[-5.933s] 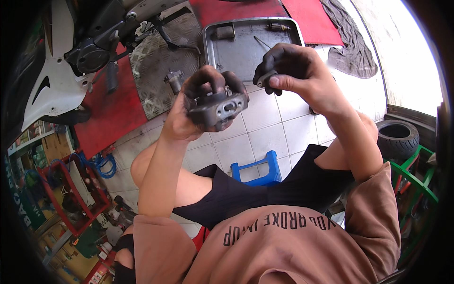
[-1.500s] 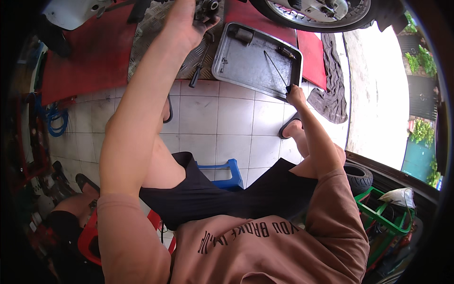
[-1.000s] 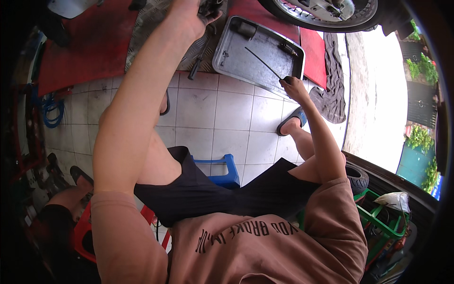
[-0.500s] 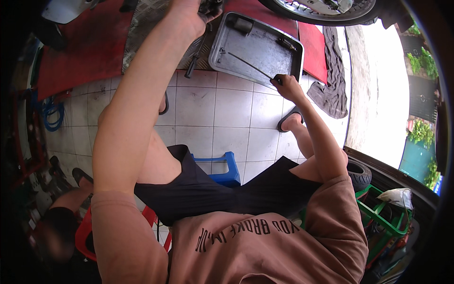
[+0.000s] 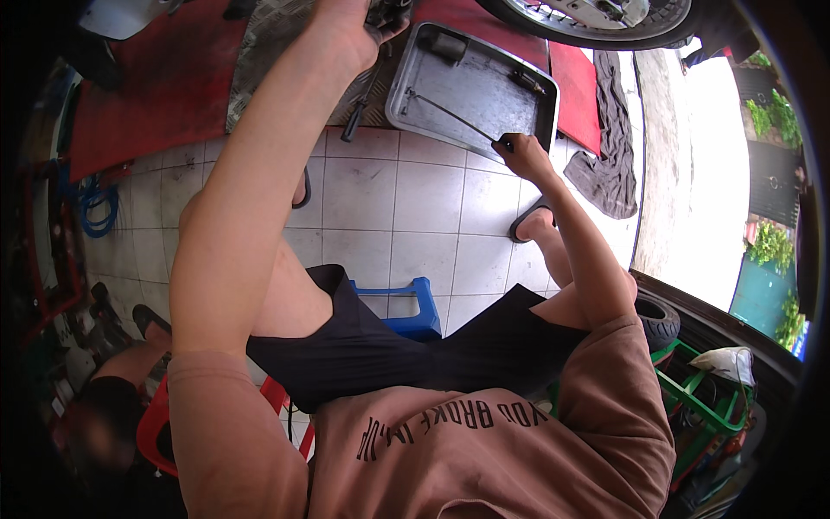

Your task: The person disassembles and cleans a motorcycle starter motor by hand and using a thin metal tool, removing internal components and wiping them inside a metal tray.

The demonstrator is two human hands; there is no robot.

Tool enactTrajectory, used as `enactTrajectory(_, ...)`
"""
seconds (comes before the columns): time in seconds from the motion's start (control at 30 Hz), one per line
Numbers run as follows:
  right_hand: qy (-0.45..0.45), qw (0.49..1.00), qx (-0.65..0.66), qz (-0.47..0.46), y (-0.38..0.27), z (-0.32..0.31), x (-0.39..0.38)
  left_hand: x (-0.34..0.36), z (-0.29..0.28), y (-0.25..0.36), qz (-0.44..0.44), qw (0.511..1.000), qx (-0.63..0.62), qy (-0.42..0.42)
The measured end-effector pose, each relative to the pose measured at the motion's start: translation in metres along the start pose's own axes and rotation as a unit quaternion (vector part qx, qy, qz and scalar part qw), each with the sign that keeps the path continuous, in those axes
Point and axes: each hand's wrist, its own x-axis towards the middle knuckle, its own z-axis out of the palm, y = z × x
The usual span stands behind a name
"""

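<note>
My right hand [image 5: 523,156] is closed round the dark handle of a long thin screwdriver [image 5: 458,120]. Its shaft reaches over the near rim of a grey metal tray [image 5: 393,111], and its tip is beside small metal bits [image 5: 410,98] in the tray's left part. A dark cylinder [image 5: 447,48] and a smaller dark part [image 5: 526,82] lie farther back in the tray. At the top edge, my left hand [image 5: 356,39] curls its fingers round a blackened metal part [image 5: 391,12], cut off by the picture's edge.
A black-handled tool [image 5: 353,121] lies left of the tray, on a metal plate between red mats [image 5: 147,95]. A spoked wheel [image 5: 596,35] stands beyond. A dark cloth [image 5: 612,138] is to the right. A blue stool [image 5: 415,316] is between my legs. Another person's leg [image 5: 134,368] shows lower left.
The screwdriver's tip has shifted slightly left, towards the small bits in the tray. The whole view has moved a little; my left hand stays at the dark part.
</note>
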Motion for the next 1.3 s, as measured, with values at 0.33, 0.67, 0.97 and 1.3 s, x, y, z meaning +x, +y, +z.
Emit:
enactTrajectory(0.33, -0.032, 0.999, -0.001, -0.01, 0.009, -0.005, 0.005, 0.001, -0.006, 0.003, 0.01, 1.0, -0.001, -0.009)
enactTrajectory(0.67, 0.04, 0.998, 0.034, -0.022, 0.015, -0.003, 0.011, 0.0, -0.003, -0.001, 0.001, 1.0, 0.0, -0.005)
enactTrajectory(0.97, 0.041, 0.999, 0.028, -0.017, 0.015, 0.005, 0.017, 0.002, -0.004, -0.002, -0.003, 1.0, 0.0, -0.023)
enactTrajectory(1.3, 0.031, 0.999, 0.029, -0.003, 0.006, 0.0, 0.013, -0.001, -0.005, 0.0, -0.006, 1.0, 0.003, -0.003)
